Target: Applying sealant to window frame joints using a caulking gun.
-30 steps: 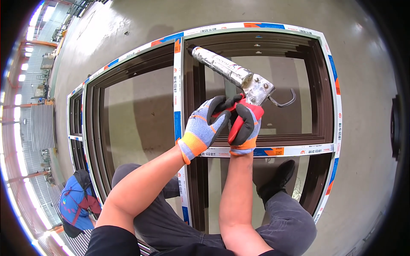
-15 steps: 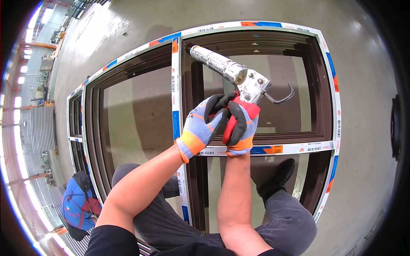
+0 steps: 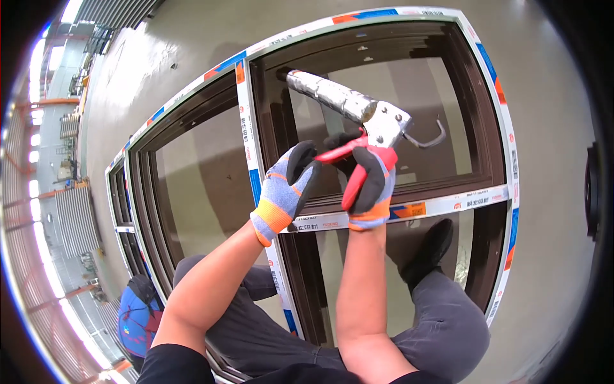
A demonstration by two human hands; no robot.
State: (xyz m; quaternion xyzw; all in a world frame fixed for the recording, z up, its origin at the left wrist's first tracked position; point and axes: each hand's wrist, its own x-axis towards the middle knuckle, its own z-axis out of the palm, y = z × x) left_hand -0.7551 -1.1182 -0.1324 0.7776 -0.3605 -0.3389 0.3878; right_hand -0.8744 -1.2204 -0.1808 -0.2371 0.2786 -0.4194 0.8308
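Observation:
A caulking gun with a silver barrel, a black nozzle end, red handles and a bent hook rod is held above a dark brown window frame. My right hand, in a grey-blue and black glove with an orange cuff, is wrapped round its fixed handle. The red trigger stands swung away from that handle. Beside the trigger's tip is my left hand, gloved alike, with thumb and bent fingers apart. Whether its fingertips touch the trigger is hard to tell.
White, blue and orange protective tape covers the frame's bars. My legs straddle the near part of the frame, one black shoe within an opening. At lower left is a person in blue. Stacked profiles stand along the left.
My left hand has drawn back to the left from the handles. The trigger has opened away from the fixed handle. My right hand still grips the gun, and the view has shifted slightly.

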